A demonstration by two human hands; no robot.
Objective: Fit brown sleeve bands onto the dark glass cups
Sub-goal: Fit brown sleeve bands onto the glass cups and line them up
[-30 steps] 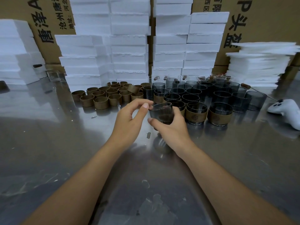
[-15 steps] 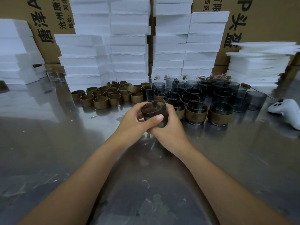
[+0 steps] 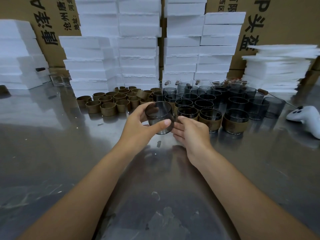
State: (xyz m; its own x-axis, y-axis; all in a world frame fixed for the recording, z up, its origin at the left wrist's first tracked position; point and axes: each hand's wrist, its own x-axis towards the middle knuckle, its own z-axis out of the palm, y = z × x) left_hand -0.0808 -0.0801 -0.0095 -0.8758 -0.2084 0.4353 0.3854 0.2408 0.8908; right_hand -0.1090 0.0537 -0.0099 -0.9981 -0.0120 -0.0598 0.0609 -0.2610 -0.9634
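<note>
With the left hand (image 3: 138, 123), gripped a bare dark glass cup (image 3: 159, 118) round its wall, thumb across the front, raised above the steel table (image 3: 52, 153), probably to free the base for a band. Held the right hand (image 3: 192, 134) loose and empty, fingers straight, just beside the cup's bottom; contact unclear. Noted brown sleeve bands (image 3: 110, 104) clustered to the left, bare cups (image 3: 239, 101) behind, banded cups (image 3: 235, 122) in front, likely to separate done from undone. Read "头盔" on the right cardboard box (image 3: 285, 18), "唐泽" and "沧州" on the left box (image 3: 52, 23); stamps on the bands too small.
</note>
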